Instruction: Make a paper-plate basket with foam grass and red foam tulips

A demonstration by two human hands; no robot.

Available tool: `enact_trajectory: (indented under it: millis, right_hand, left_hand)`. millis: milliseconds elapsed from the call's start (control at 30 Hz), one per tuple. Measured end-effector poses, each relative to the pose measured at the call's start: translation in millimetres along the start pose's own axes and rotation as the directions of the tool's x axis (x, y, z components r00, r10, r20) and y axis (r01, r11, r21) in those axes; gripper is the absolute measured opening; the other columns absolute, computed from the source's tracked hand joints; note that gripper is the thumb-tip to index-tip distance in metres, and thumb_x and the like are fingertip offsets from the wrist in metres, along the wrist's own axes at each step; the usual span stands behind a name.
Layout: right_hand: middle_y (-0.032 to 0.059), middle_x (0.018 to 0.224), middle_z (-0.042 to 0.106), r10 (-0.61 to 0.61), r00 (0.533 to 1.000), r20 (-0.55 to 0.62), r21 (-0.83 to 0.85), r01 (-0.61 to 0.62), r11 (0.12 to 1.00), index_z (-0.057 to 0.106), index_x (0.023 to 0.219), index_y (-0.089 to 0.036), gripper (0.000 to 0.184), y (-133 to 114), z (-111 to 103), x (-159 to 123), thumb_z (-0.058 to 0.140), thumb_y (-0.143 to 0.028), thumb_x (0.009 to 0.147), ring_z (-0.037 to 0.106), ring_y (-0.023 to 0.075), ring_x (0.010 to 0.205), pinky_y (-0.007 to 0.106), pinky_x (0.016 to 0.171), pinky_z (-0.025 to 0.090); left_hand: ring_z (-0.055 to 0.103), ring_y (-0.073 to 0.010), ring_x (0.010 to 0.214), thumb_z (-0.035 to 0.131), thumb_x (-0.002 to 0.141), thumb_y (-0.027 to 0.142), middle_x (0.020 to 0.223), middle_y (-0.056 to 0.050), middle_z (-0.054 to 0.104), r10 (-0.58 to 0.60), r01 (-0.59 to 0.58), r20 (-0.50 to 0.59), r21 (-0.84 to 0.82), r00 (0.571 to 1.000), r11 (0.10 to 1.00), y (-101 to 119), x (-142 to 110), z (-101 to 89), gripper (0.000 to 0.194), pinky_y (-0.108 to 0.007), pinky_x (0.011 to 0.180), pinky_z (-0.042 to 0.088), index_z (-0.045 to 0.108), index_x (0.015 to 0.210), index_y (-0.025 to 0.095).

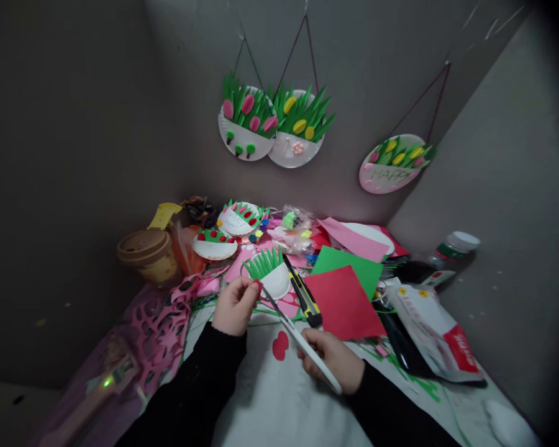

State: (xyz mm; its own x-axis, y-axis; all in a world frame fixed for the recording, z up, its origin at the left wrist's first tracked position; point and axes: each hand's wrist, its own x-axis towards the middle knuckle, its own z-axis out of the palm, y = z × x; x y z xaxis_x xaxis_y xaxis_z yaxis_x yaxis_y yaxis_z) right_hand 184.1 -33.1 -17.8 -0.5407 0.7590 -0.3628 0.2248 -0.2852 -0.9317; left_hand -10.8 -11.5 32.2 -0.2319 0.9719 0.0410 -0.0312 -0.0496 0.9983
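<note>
My left hand (235,305) pinches a small red paper piece (259,289), mostly hidden by the fingers. In my right hand (333,359) are white-handled scissors (302,343), their blades pointing up and left to the red piece. Whether the blades touch the paper I cannot make out. A red paper cutout (280,345) with rounded lobes lies on the white table covering between my hands. Just beyond the blades rests a half paper plate (276,282) with green paper grass (264,264). A yellow and black utility knife (304,297) lies beside that plate.
Red paper (345,304) and green paper (351,267) lie right of the knife. A lidded cup (151,257) and pink paper scraps (161,329) are at left. A white and red pouch (438,329) lies at right. Decorated plates (295,149) hang on the wall.
</note>
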Motion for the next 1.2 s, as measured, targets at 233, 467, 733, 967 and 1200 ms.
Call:
enact_trajectory:
  millis: [233,467,733,967,1200]
  right_hand:
    - [-0.0097,0.046,0.045,0.013,1.0,0.009,-0.012,-0.013,1.0,0.043,0.065,-0.019,0.017,-0.8,-1.0,-0.8,0.049,-0.014,0.05,0.036,0.004,0.037,0.015,0.036,0.026]
    - [-0.0099,0.045,0.044,0.016,1.0,0.015,0.003,-0.016,1.0,0.042,0.065,-0.019,0.017,0.4,-1.0,-0.3,0.049,-0.015,0.051,0.035,0.0041,0.037,0.015,0.036,0.026]
    - [-0.01,0.046,0.044,0.008,1.0,0.001,-0.003,-0.008,1.0,0.043,0.066,-0.019,0.018,-0.1,-2.2,-0.5,0.047,-0.016,0.049,0.034,0.0041,0.036,0.015,0.034,0.026]
    - [-0.0093,0.047,0.045,-0.001,1.0,-0.004,-0.021,0.001,1.0,0.043,0.067,-0.019,0.017,1.8,-2.3,0.2,0.047,-0.015,0.051,0.035,0.0041,0.036,0.015,0.035,0.025]
    - [-0.0095,0.046,0.044,-0.001,1.0,-0.014,-0.012,0.001,1.0,0.044,0.067,-0.018,0.018,-0.2,-0.1,0.2,0.047,-0.014,0.049,0.036,0.0044,0.037,0.015,0.035,0.024]
  left_hand:
    - [0.03,-0.0029,0.033,0.056,0.072,0.033,0.041,0.009,0.044,-0.021,0.021,-0.011,0.01,1.0,1.0,3.1,-0.2,-0.4,0.02,-0.017,0.036,0.021,0.05,0.063,0.017]
    - [0.029,-0.0029,0.031,0.055,0.073,0.035,0.041,0.008,0.046,-0.025,0.025,-0.043,-0.003,0.999,1.0,2.5,0.5,-0.6,0.02,-0.017,0.035,0.019,0.051,0.065,0.017]
    - [0.032,-0.0028,0.03,0.059,0.07,0.047,0.045,0.007,0.048,-0.055,0.055,0.009,-0.034,0.998,0.998,-1.4,1.2,-0.9,0.032,-0.017,0.032,0.02,0.052,0.068,0.016]
    - [0.029,-0.003,0.031,0.06,0.069,0.047,0.04,0.009,0.042,-0.089,0.091,0.056,-0.036,0.995,0.995,-0.8,-0.5,0.7,0.032,-0.017,0.034,0.018,0.053,0.066,0.016]
    - [0.031,-0.0038,0.034,0.06,0.069,0.043,0.041,0.008,0.044,-0.063,0.063,0.052,-0.009,0.997,0.998,-2.5,-0.3,1.1,0.028,-0.017,0.036,0.02,0.052,0.064,0.016]
